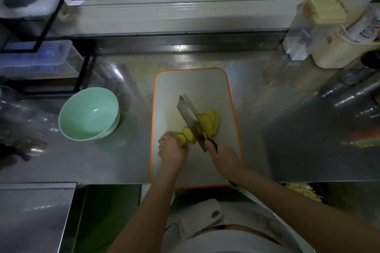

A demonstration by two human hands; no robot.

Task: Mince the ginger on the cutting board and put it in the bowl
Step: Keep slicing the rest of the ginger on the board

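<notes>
— Where is the ginger (181, 138) to be found?

— On the cutting board (193, 86), at its near left part. A chunk is held down under the left hand (171, 150), whose fingers are curled over it. Cut slices (211, 121) are fanned out, overlapping, just right of the blade, and a couple more lie between the chunk and the blade.

— And the knife?

— A cleaver (188, 115) is gripped by the right hand (224, 160), with the fingers wrapped round the dark handle. The blade is angled from near right to far left, and its edge is set down among the slices, close beside the left hand.

— How is the bowl (88, 109) placed?

— The pale green bowl is stood upright on the steel counter (287, 129), left of the board and apart from it.
</notes>
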